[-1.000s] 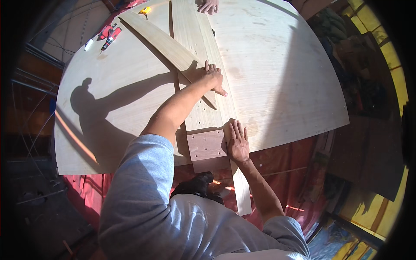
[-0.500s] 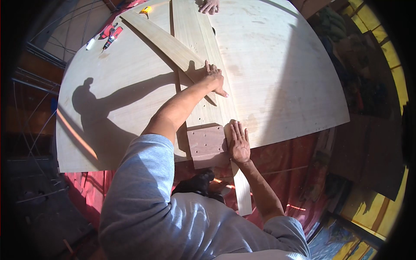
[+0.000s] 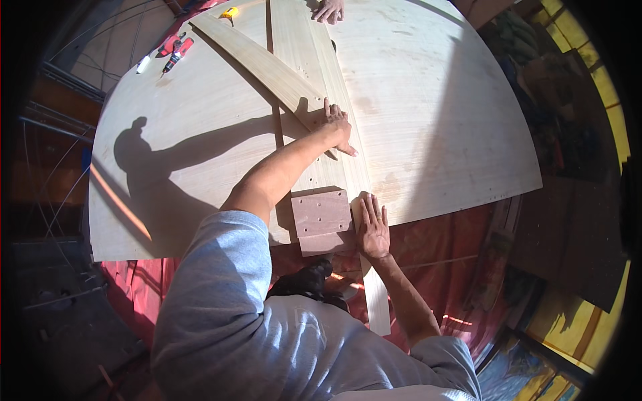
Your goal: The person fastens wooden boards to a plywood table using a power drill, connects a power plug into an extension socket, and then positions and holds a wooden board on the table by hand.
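Observation:
My left hand lies with spread fingers on a long pale wooden strip and by the near end of a slanting board. Nearer to me, my right hand rests flat on the strip's near part, which juts past the edge of a large plywood sheet. Left of that hand sits a reddish-brown wooden block with several holes. It overhangs the sheet's near edge. A wider board runs alongside the strip, dotted with small holes.
Another person's hand presses on the boards' far end. At the far left of the sheet lie a red and black drill, a white object and a yellow tool. Red sheeting covers the ground below.
Both my hands have shifted slightly toward me, still flat on the wood. The narrow strip seems to have slid a little nearer too. The view has moved slightly.

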`<state>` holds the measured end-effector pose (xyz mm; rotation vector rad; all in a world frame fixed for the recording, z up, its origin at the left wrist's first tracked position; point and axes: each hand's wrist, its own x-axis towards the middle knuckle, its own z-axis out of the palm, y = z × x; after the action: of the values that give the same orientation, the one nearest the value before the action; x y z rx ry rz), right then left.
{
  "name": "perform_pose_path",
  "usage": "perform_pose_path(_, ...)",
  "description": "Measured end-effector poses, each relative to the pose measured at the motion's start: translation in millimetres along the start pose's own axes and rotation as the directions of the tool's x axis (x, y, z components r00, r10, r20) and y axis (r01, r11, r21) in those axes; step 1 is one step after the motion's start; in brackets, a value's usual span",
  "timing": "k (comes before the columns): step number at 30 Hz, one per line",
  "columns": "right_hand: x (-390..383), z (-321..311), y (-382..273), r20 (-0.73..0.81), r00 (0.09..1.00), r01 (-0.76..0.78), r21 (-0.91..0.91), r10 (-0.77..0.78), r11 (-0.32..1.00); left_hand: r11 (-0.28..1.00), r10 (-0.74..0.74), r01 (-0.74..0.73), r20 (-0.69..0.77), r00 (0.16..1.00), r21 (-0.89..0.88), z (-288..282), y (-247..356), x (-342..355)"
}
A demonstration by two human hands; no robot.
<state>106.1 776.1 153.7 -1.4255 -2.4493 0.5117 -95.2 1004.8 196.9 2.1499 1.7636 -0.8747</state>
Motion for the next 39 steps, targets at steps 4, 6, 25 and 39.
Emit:
perform_pose_path(4,-5.1,-1.0,-2.3,0.012,1.0,0.002,-0.016,-0.002,1.0,1.0,0.016,-0.016,-0.012,1.0,-0.004,4.9,0.7,-3.2)
perform_pose_path(6,-9.5,-1.0,-2.8,0.009,1.0,0.003,-0.02,-0.003,1.0,1.0,0.019,-0.019,-0.006,1.0,-0.002,6.3,3.3,-6.1)
perform_pose_path(25,-34.5,5.1,-3.5,0.03,1.0,0.007,0.028,-0.007,1.0,0.99,-0.088,0.072,-0.126,0.988,-0.122,-12.1,-18.9,18.8)
perform_pose_path(39,-65.4,-6.6,-8.7,0.062,0.998,-0.014,0.071,0.01,0.997,0.998,0.001,-0.002,-0.01,1.0,-0.069,-10.6,-22.1,22.0)
